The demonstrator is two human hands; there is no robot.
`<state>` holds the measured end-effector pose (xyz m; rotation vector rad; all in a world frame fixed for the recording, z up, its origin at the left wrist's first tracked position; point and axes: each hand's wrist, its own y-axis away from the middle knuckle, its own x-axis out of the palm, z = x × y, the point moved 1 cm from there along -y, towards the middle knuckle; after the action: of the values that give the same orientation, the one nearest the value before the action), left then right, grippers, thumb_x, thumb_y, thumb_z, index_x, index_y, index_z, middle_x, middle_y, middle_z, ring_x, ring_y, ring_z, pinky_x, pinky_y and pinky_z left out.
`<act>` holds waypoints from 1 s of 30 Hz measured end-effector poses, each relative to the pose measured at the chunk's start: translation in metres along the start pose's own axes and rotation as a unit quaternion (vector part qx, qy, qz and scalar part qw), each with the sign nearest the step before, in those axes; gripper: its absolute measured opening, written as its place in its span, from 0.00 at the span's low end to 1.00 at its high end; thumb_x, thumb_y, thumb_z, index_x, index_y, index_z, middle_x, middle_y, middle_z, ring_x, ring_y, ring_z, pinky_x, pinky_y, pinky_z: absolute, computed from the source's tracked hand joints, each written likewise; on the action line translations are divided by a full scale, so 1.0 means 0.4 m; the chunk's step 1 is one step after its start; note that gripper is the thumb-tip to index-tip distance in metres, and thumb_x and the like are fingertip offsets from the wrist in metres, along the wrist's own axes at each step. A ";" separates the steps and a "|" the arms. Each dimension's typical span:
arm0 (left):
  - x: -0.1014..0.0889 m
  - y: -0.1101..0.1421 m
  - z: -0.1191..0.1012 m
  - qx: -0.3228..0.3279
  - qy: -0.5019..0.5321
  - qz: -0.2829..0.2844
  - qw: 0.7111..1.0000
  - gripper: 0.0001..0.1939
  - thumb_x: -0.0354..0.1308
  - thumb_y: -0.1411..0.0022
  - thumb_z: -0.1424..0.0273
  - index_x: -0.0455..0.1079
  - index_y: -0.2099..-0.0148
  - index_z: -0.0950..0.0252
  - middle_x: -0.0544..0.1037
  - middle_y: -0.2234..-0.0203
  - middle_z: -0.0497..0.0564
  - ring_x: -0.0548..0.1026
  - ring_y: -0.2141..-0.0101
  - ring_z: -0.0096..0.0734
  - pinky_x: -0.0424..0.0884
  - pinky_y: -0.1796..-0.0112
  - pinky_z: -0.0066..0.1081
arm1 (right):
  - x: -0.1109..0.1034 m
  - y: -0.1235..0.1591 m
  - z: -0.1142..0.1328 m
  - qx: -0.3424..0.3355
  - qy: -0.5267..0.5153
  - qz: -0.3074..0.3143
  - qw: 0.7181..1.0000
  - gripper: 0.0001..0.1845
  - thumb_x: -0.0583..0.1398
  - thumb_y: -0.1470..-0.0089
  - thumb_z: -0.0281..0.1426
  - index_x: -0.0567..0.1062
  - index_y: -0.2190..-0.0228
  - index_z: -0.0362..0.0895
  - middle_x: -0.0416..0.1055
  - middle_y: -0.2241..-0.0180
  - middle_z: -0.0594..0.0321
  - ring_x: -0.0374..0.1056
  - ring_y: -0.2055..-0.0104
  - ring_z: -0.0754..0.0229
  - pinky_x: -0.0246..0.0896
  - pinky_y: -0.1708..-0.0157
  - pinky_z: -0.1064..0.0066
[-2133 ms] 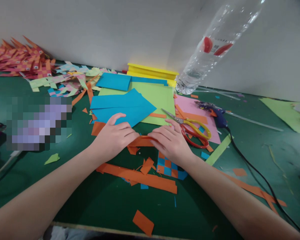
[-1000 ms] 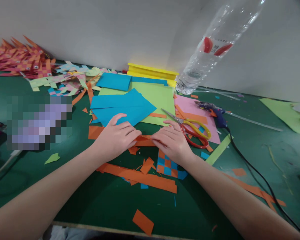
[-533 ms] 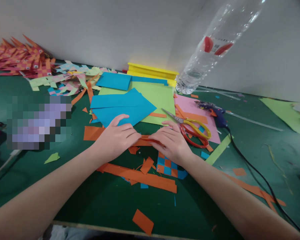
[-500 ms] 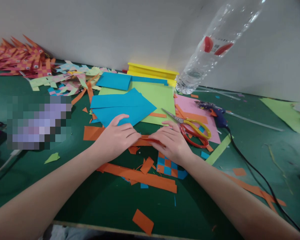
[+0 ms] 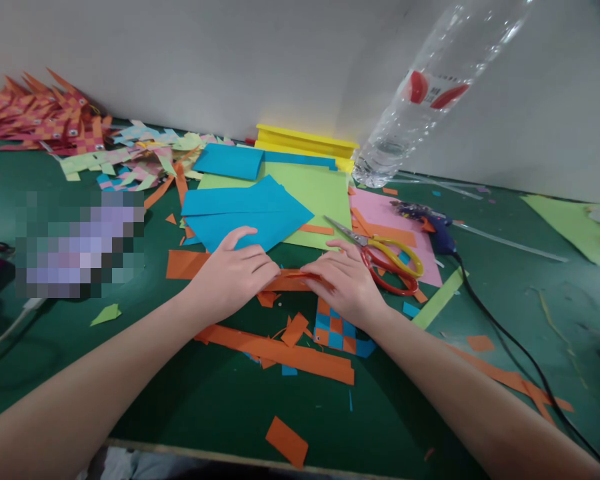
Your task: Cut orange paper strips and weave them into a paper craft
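Note:
My left hand (image 5: 243,270) and my right hand (image 5: 347,283) both pinch an orange paper strip (image 5: 293,279), with a short folded stretch of it showing between my fingertips. The strip's wider end (image 5: 183,264) sticks out left of my left hand. Just behind my right hand lie scissors (image 5: 375,247) with red and yellow handles, blades pointing back left. A woven blue and orange paper fish (image 5: 335,333) lies partly under my right wrist. Another orange strip (image 5: 285,353) rests on the table in front. Blue paper sheets (image 5: 240,213) lie behind my left hand.
A hot glue gun (image 5: 433,230) with a black cord lies at right on pink paper (image 5: 380,207). Behind it a clear bottle (image 5: 405,127) stands by the wall. Finished woven pieces (image 5: 45,120) and paper scraps pile at back left. A blurred-out phone-like object (image 5: 80,247) lies left.
My right hand has shifted very slightly right, and a little more of the orange strip shows between my hands. Otherwise the scene holds still.

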<state>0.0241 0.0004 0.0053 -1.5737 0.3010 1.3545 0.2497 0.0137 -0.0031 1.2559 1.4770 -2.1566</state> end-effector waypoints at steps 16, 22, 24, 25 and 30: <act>-0.001 -0.001 0.001 -0.011 0.012 -0.010 1.000 0.15 0.47 0.33 0.82 0.70 0.68 0.66 0.77 0.76 0.46 0.76 0.70 0.30 0.62 0.44 0.49 | 0.004 0.007 -0.001 -0.013 -0.027 0.008 1.000 0.07 0.58 0.39 0.24 0.77 0.65 0.45 0.79 0.71 0.63 0.73 0.69 0.62 0.66 0.50 0.57; -0.005 -0.002 0.001 -0.016 0.013 -0.010 1.000 0.15 0.47 0.31 0.81 0.71 0.67 0.66 0.78 0.76 0.45 0.76 0.71 0.29 0.63 0.44 0.49 | 0.003 0.006 0.000 -0.011 -0.029 0.011 0.999 0.08 0.58 0.38 0.25 0.77 0.65 0.46 0.79 0.71 0.65 0.73 0.71 0.63 0.66 0.51 0.57; -0.005 -0.002 0.001 -0.016 0.011 -0.008 1.000 0.15 0.46 0.31 0.81 0.70 0.68 0.65 0.78 0.76 0.45 0.75 0.71 0.28 0.63 0.44 0.48 | 0.002 0.006 0.001 -0.011 -0.028 0.011 0.999 0.08 0.58 0.38 0.25 0.77 0.65 0.46 0.80 0.71 0.65 0.73 0.71 0.63 0.66 0.50 0.56; -0.005 -0.002 0.001 -0.017 0.010 -0.007 1.000 0.16 0.46 0.31 0.81 0.70 0.68 0.66 0.78 0.76 0.45 0.75 0.71 0.28 0.62 0.44 0.48 | 0.002 0.006 0.001 -0.012 -0.028 0.010 1.000 0.08 0.58 0.38 0.25 0.77 0.65 0.46 0.80 0.71 0.65 0.73 0.71 0.63 0.66 0.50 0.56; -0.006 -0.003 -0.001 -0.019 0.010 -0.004 1.000 0.16 0.47 0.30 0.79 0.71 0.68 0.67 0.77 0.76 0.46 0.75 0.71 0.29 0.62 0.44 0.49 | 0.001 0.007 0.001 -0.010 -0.019 0.011 1.000 0.09 0.57 0.38 0.25 0.78 0.64 0.47 0.79 0.72 0.65 0.74 0.71 0.63 0.67 0.51 0.56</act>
<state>0.0244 -0.0002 0.0080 -1.6193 0.2826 1.3459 0.2510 0.0124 -0.0053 1.2119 1.4607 -2.1339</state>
